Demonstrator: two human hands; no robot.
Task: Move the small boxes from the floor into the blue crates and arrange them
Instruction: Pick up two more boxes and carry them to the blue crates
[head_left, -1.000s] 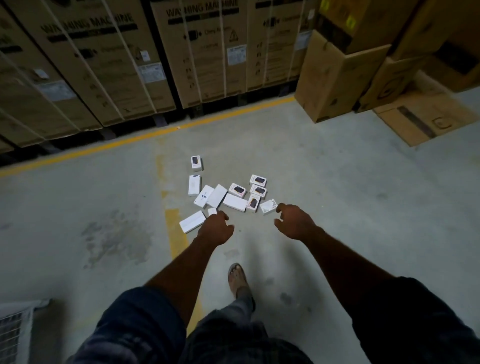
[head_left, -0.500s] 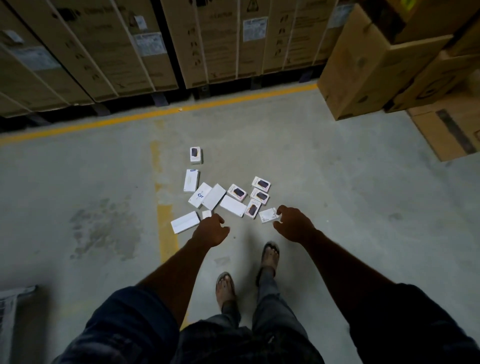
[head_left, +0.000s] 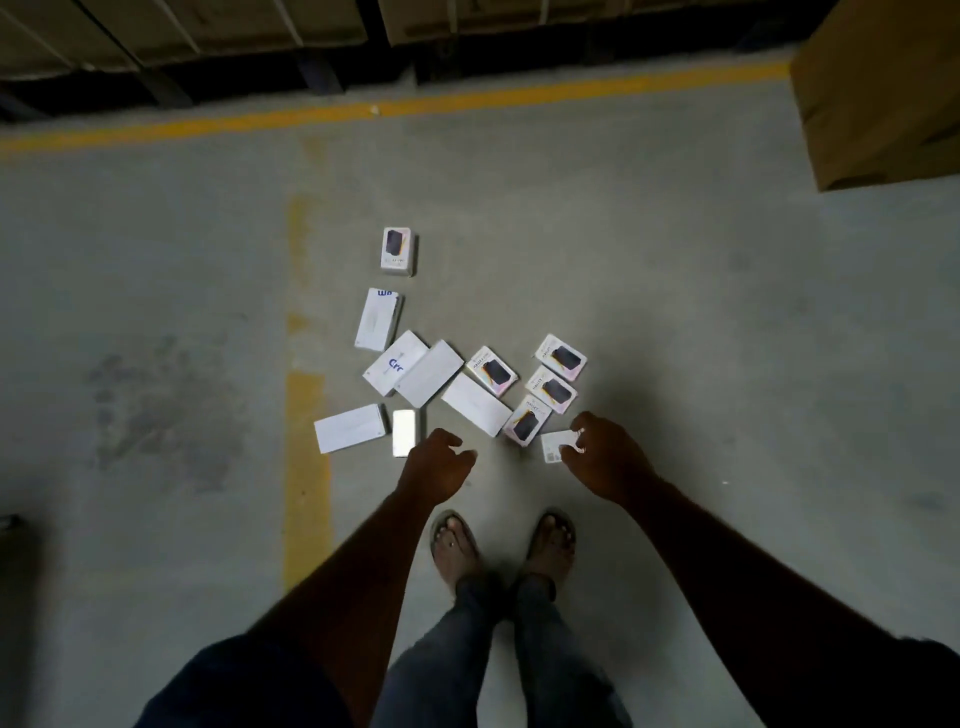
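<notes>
Right hand (head_left: 608, 457) is nearer the job: its curled fingers overlap the right end of the nearest white box (head_left: 557, 446), flat on the floor (head_left: 727, 364) just left of it, long axis roughly left-right; we can't tell if it's gripping yet. Left hand (head_left: 436, 465) hangs loosely curled and empty beside the bright box (head_left: 404, 432). Other small boxes (head_left: 431, 374) crowd the far side; bare floor toward our feet (head_left: 454, 543).

Single head-worn view, steeply down at floor (head_left: 675, 291).
</notes>
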